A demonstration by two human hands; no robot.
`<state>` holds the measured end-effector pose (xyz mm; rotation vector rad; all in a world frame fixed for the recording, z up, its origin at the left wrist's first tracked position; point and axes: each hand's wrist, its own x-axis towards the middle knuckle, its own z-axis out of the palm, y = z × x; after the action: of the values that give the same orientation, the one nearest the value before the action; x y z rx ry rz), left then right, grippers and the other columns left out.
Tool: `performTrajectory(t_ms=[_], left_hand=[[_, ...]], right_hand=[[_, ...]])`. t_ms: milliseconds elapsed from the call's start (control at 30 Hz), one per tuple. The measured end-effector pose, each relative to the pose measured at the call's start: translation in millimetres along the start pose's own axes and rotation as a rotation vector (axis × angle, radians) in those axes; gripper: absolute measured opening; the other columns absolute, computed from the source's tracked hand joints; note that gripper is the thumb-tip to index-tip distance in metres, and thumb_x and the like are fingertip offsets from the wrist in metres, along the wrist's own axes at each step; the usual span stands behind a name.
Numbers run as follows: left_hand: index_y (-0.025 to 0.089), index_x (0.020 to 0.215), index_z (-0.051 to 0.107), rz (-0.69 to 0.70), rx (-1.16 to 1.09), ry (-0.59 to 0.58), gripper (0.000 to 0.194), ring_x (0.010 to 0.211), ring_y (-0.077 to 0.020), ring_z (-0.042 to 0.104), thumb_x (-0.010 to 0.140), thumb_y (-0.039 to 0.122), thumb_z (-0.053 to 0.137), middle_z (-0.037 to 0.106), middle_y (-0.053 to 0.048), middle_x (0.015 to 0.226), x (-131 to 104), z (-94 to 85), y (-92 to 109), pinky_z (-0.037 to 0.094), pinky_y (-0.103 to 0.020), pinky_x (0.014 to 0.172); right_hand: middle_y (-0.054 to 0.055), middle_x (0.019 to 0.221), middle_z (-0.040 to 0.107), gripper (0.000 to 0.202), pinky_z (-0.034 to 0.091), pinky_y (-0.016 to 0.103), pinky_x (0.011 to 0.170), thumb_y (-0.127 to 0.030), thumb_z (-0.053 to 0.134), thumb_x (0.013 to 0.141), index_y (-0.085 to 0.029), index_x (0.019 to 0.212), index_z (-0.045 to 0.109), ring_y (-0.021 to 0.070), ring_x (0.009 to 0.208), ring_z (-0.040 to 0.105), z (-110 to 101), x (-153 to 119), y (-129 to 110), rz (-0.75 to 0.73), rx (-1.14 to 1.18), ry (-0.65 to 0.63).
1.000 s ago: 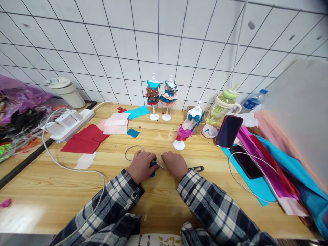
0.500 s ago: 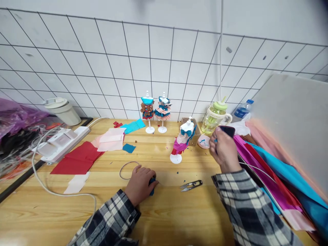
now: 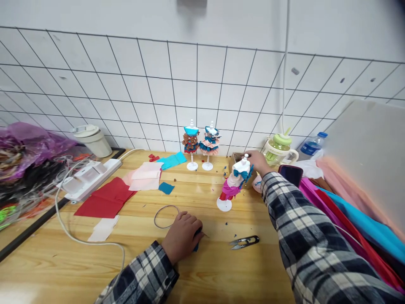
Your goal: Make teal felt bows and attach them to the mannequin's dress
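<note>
Blue fabric scrap (image 3: 196, 245) sits on the wooden table (image 3: 221, 270) near its front edge, mostly buried under our left hand (image 3: 182, 236), whose fingers are curled down over it and pin it to the wood, with only a sliver of blue and a thin pin-like tip showing at the right of the knuckles. There is just the one head view, and in it the biggest change is on the other side: a second ago our right hand (image 3: 259, 162) lay beside the left over the scrap, half a second ago it was up by the phone (image 3: 291, 174), and now it is stretched across to the small cardboard box (image 3: 236, 159) behind the dress-form doll in pink and blue (image 3: 236, 181). Its fingers are bent over the box's rim; whether they have pinched anything inside we cannot tell, since the doll and the hand itself hide that. We judge that the work on the scrap is paused while something is fetched. The thread snips (image 3: 244, 242) lie untouched on the table to the right of the left hand, the wire ring (image 3: 164, 216) just behind it, and two more dressed doll forms (image 3: 201, 145) stand at the tiled wall.
</note>
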<state>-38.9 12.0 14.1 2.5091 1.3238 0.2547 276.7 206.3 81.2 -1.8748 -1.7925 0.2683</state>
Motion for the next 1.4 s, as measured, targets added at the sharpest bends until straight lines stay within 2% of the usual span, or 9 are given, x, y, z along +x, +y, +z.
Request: performTrajectory(t_ms=[200, 400, 633, 833, 1033, 1133, 1233, 1333, 1400], left_hand=[[0.025, 0.114, 0.056, 0.014, -0.051, 0.020, 0.031, 0.098, -0.0240, 0.052, 0.085, 0.033, 0.056, 0.060, -0.006, 0.108, -2.6, -1.5, 4.0, 0.038, -0.040, 0.087], [0.024, 0.108, 0.058, 0.052, -0.036, -0.028, 0.029, 0.097, -0.0243, 0.052, 0.084, 0.039, 0.055, 0.059, -0.006, 0.103, -4.6, -5.1, 8.5, 0.040, -0.040, 0.085], [0.021, 0.094, 0.059, -0.007, -0.020, -0.014, 0.043, 0.090, -0.0255, 0.051, 0.072, 0.057, 0.063, 0.059, -0.007, 0.096, -6.9, -7.7, 10.8, 0.040, -0.040, 0.079], [0.021, 0.090, 0.060, -0.014, -0.025, -0.051, 0.048, 0.089, -0.0256, 0.051, 0.068, 0.064, 0.062, 0.060, -0.006, 0.092, -9.3, -10.3, 8.5, 0.038, -0.039, 0.079], [0.023, 0.103, 0.060, -0.081, -0.018, 0.014, 0.069, 0.096, -0.0277, 0.050, 0.055, 0.073, 0.065, 0.059, -0.006, 0.101, -16.1, -28.9, 1.8, 0.035, -0.042, 0.084], [0.020, 0.092, 0.064, -0.178, 0.067, 0.011, 0.066, 0.094, -0.0299, 0.050, 0.053, 0.074, 0.065, 0.060, -0.008, 0.095, -20.2, -32.0, -6.8, 0.033, -0.045, 0.084], [0.019, 0.080, 0.067, -0.187, 0.094, -0.065, 0.060, 0.091, -0.0308, 0.050, 0.052, 0.073, 0.066, 0.061, -0.008, 0.088, -23.1, -30.1, -13.2, 0.032, -0.047, 0.083], [0.022, 0.076, 0.069, -0.108, 0.019, -0.129, 0.043, 0.092, -0.0291, 0.051, 0.057, 0.061, 0.071, 0.062, -0.006, 0.087, -22.7, -29.3, -13.6, 0.031, -0.046, 0.083], [0.023, 0.074, 0.068, -0.051, -0.081, -0.122, 0.036, 0.092, -0.0270, 0.051, 0.059, 0.055, 0.074, 0.063, -0.004, 0.086, -20.9, -30.4, -11.3, 0.030, -0.045, 0.084]], right_hand=[[0.011, 0.103, 0.071, 0.028, 0.044, 0.029, 0.082, -0.025, 0.050, 0.084, -0.018, 0.098, 0.073, 0.0239, 0.099, 0.062, -3.6, 6.4, -9.2, -0.039, -0.134, -0.063], [0.006, 0.097, 0.073, 0.025, 0.046, 0.023, 0.077, -0.024, 0.053, 0.081, -0.021, 0.096, 0.074, 0.0191, 0.092, 0.065, -5.0, 9.6, -10.1, -0.078, -0.128, -0.162], [0.010, 0.090, 0.072, 0.043, 0.043, 0.030, 0.076, -0.044, 0.038, 0.091, -0.018, 0.093, 0.072, 0.0220, 0.089, 0.063, -6.7, 8.7, -8.0, -0.008, -0.124, 0.027], [0.011, 0.079, 0.070, 0.076, 0.047, 0.031, 0.070, -0.067, 0.016, 0.087, -0.014, 0.084, 0.070, 0.0209, 0.076, 0.063, 4.4, 11.3, -0.3, 0.077, 0.366, 0.036], [0.008, 0.122, 0.060, 0.049, 0.049, 0.033, 0.084, -0.056, 0.042, 0.086, -0.024, 0.122, 0.051, 0.0174, 0.098, 0.062, 8.4, 5.3, 14.6, -0.019, 0.586, 0.239], [0.004, 0.090, 0.066, 0.046, 0.048, 0.026, 0.053, -0.053, 0.042, 0.087, -0.023, 0.120, 0.049, 0.0116, 0.055, 0.058, 0.4, -8.2, 15.4, 0.057, 0.711, 0.438], [-0.007, 0.045, 0.040, 0.049, 0.026, 0.021, 0.033, -0.060, 0.037, 0.086, -0.018, 0.090, 0.061, 0.0087, 0.033, 0.033, -7.6, -36.0, 14.7, 0.120, 0.830, 0.523], [-0.009, 0.043, 0.027, 0.062, 0.020, 0.021, 0.032, -0.066, 0.021, 0.087, -0.018, 0.083, 0.060, 0.0077, 0.032, 0.019, -2.7, -84.2, 17.6, 0.135, 0.947, 0.486], [-0.007, 0.051, 0.039, 0.048, 0.026, 0.021, 0.038, -0.061, 0.037, 0.086, -0.020, 0.093, 0.059, 0.0082, 0.038, 0.031, 9.4, -124.4, 20.8, 0.106, 0.894, 0.464]])
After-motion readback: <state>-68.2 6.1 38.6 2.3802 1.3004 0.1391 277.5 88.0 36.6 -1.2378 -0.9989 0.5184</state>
